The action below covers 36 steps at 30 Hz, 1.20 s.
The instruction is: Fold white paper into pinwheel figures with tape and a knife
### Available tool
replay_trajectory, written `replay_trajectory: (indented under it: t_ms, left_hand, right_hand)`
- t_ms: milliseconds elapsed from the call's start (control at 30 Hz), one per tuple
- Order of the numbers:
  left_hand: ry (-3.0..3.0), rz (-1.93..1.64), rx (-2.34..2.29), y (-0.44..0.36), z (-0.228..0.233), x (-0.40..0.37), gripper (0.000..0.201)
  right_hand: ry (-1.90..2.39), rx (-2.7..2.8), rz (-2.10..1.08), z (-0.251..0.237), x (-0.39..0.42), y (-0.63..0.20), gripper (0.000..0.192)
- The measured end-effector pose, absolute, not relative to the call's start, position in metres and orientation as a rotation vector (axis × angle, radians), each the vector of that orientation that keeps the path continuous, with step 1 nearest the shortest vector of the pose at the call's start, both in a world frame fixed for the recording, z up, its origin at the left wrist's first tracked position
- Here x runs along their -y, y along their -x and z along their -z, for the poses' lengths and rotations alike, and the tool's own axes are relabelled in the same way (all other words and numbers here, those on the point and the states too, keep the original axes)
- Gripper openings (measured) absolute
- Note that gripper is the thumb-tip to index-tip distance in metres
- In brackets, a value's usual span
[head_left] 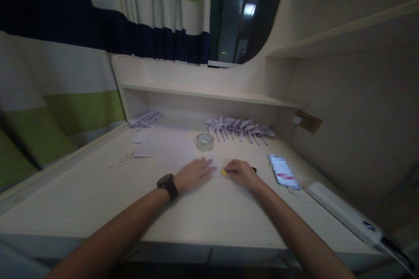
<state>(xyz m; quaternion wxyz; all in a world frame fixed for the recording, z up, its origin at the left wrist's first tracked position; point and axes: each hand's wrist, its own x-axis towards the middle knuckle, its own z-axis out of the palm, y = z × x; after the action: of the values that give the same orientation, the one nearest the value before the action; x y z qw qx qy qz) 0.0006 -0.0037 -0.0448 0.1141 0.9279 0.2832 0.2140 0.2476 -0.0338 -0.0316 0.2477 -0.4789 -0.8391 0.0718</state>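
Note:
My left hand (194, 173) lies flat, fingers spread, on a small white sheet of paper (218, 162) in the middle of the desk (98, 192); a dark watch sits on that wrist. My right hand (240, 172) is closed on a dark tool with a yellow end (224, 172), its tip on the same sheet beside the left fingertips. What kind of tool it is I cannot tell. A roll of clear tape (205, 141) stands just behind the sheet.
A row of folded paper pinwheels (240, 127) lies at the back right, flat sheets and paper strips (147, 133) at the back left. A blurred packet (283, 171) and a white power strip (343, 213) lie to the right. A shelf spans the back; a curtain hangs left.

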Motion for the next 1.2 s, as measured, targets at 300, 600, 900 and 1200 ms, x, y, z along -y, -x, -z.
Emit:
replay_trajectory:
  t_ms: [300, 600, 900, 1200]
  left_hand:
    - [-2.771, -0.745, -0.913, -0.009, 0.043, 0.015, 0.039]
    - [-2.704, -0.735, -0.844, -0.011, 0.052, 0.008, 0.041]
    - [-2.685, -0.662, -0.911, 0.001, 0.055, -0.008, 0.045]
    - [-2.725, -0.617, -1.058, -0.001, 0.062, -0.006, 0.047]
  right_hand:
    - [1.261, 2.353, -0.242, 0.028, 0.035, -0.246, 0.016]
    - [1.275, 2.275, -0.252, 0.04, 0.033, -0.24, 0.018]
    - [1.29, 2.226, -0.218, 0.046, 0.033, -0.238, 0.019]
    - [1.328, 2.208, -0.12, 0.052, 0.034, -0.233, 0.019]
